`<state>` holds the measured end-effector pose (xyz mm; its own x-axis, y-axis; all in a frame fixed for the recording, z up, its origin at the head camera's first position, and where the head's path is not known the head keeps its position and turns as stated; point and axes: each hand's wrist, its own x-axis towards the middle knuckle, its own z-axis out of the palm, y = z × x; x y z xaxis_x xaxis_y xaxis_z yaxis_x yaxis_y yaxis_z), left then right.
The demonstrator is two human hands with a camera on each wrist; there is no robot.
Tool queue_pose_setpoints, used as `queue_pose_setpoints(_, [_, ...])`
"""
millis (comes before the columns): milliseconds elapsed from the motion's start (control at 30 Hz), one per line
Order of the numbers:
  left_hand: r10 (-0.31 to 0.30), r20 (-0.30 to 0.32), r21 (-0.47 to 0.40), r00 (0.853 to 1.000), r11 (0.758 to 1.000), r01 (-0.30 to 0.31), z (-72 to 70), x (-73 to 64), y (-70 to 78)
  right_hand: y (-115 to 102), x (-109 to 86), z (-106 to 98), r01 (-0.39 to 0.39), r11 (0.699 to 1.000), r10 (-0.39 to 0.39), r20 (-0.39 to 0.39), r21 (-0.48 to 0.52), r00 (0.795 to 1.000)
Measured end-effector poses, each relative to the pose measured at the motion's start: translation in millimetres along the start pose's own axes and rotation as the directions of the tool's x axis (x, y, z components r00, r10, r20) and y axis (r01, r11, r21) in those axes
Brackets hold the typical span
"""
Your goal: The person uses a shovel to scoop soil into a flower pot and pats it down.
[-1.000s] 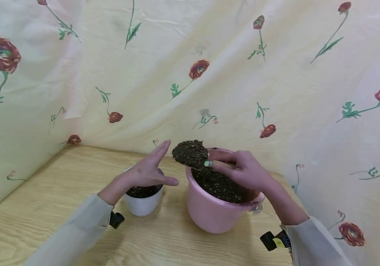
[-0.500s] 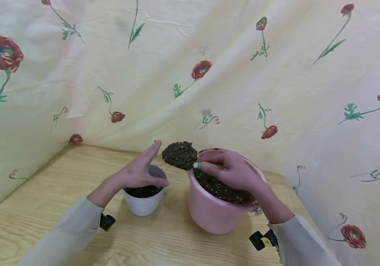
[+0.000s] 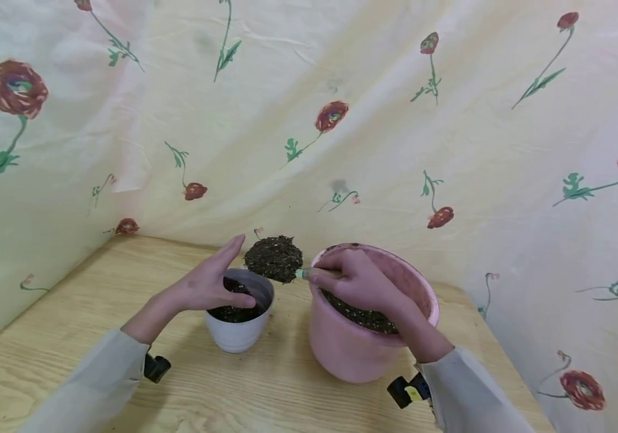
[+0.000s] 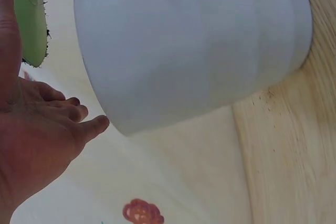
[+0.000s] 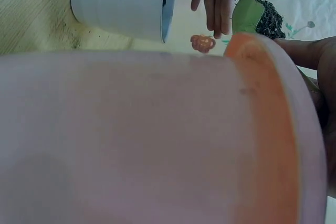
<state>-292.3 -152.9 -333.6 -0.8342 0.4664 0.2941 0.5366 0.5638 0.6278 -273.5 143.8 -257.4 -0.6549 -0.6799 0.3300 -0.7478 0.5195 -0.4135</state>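
My right hand [image 3: 360,284] grips the handle of a green garden trowel [image 5: 247,14] above the pink bucket's left rim. Dark potting soil [image 3: 273,258] is heaped on its blade, which sits in the air behind and slightly right of the white flowerpot [image 3: 237,338]. My left hand [image 3: 206,284] hovers over the pot's left side, thumb and fingers spread, holding nothing. In the left wrist view one fingertip of the left hand [image 4: 42,135] appears close to the pot's rim; whether it touches cannot be told. Soil partly fills the pot.
A large pink bucket [image 3: 348,355] with soil inside stands right of the flowerpot. Both rest on a light wooden table [image 3: 266,400]. A flower-printed sheet [image 3: 266,132] hangs behind and at the sides. Crumbs of soil lie on the wood near the pot.
My right hand has carried the loaded trowel left, from over the bucket toward the white flowerpot. The left hand has shifted left, still spread. The view has turned slightly.
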Motion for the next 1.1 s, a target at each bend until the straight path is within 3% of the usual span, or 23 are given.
queue_pose_setpoints(400, [-0.006,0.006,-0.019,1.0,1.0,0.006,-4.4,-12.8,-13.8,-8,14.5,15,-0.065,0.998,0.063,0.064,0.026,0.996])
queue_pose_setpoints(933, [-0.029,0.032,-0.081,0.999,0.996,0.032,5.6,-20.0,-35.7,-10,28.8,28,-0.166,0.985,0.157,0.149,0.045,0.976])
queue_pose_setpoints(1100, [-0.053,0.032,-0.07,0.998,0.996,0.055,6.6,-22.2,-37.7,-10,34.2,28,-0.157,0.988,0.155,0.179,-0.002,0.971])
